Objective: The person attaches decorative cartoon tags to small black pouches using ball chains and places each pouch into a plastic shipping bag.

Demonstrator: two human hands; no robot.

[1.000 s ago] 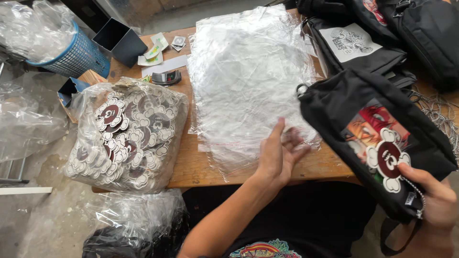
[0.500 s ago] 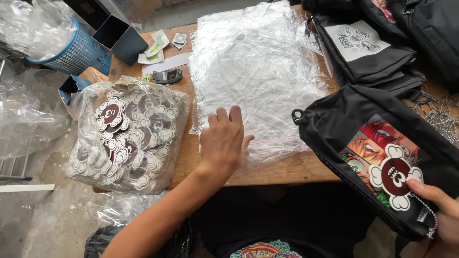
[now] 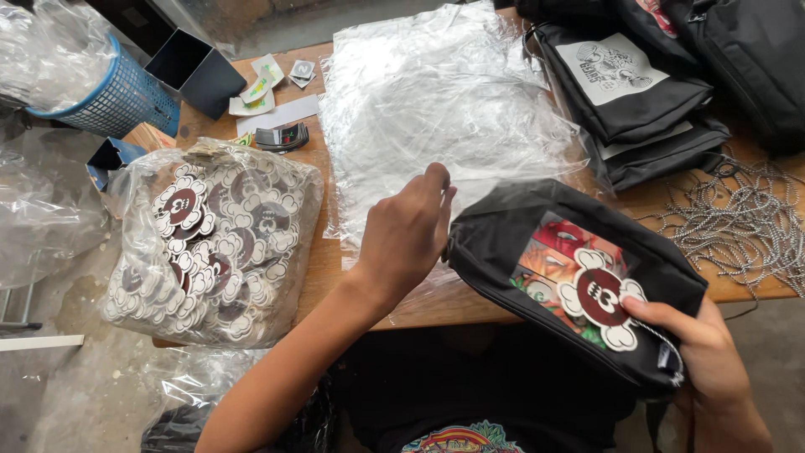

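While the black pouch [image 3: 579, 285] hangs half off the front edge of the wooden tabletop [image 3: 323, 252], both hands are right at it, one on each end. The right hand [image 3: 700, 356] is at the pouch's lower right corner, thumb pressed on the front next to the round flower-shaped charm [image 3: 602, 298] and the other fingers tucked behind, so it's a proper pinch grip on the fabric. The left hand [image 3: 407, 231] sits just off the pouch's left end, fingers curled and bunched together on top of the stack of clear plastic bags [image 3: 444, 109]. It looks like it's pinching the top sheet, but I honestly can't tell how much plastic is between the fingers.

Everything else, going from the pouch: the plastic stack spreads out behind and to the left of it, covering the middle of the tabletop. Further left, well apart from the pouch, there's a big clear sack of the same charms [image 3: 214, 243] slumped at the tabletop's left edge. Behind the pouch to the right is a pile of more black bags [image 3: 637, 101], and directly right of it a tangle of ball chains [image 3: 742, 222]. Way off at the far left corner you've got a blue mesh basket [image 3: 117, 96] and a dark open box [image 3: 189, 71].
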